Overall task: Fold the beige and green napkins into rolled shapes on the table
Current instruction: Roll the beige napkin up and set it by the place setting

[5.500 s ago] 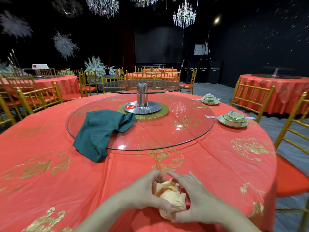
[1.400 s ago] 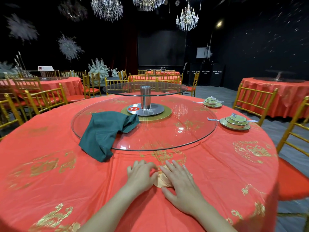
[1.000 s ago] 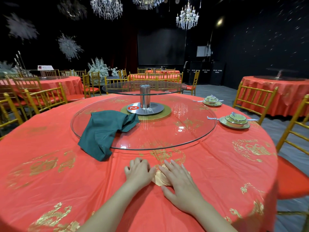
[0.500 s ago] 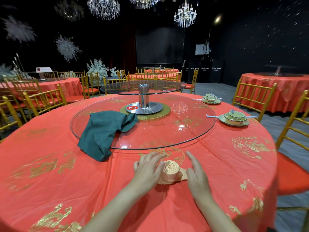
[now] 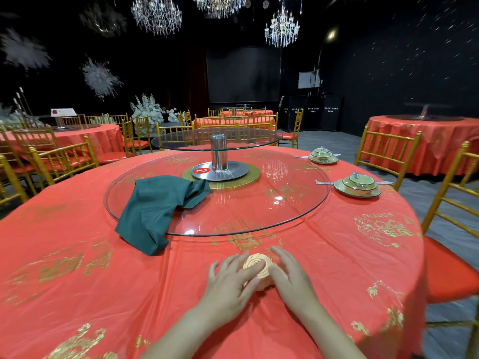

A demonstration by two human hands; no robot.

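The beige napkin point(image 5: 256, 264) stands on the red tablecloth point(image 5: 77, 268) as a tight spiral roll, near the table's front edge. My left hand point(image 5: 229, 279) lies against its left side with nearly straight fingers, the thumb at its near side. My right hand point(image 5: 290, 277) presses flat against its right side. The lower part of the roll is hidden between my hands. The green napkin point(image 5: 160, 206) lies crumpled and unrolled to the far left, draped over the rim of the glass turntable point(image 5: 311, 211) onto the cloth.
Two green-rimmed bowl-and-plate settings point(image 5: 357, 185) point(image 5: 322, 155) sit at the table's far right. A smaller raised glass tier on a metal post point(image 5: 219, 154) stands at the turntable's centre. Gold chairs point(image 5: 451, 203) ring the table; other red tables stand behind.
My hands lifted off the flattened beige napkin, showing it as an upright spiral roll, and have now closed in against its sides. The green napkin has not moved.
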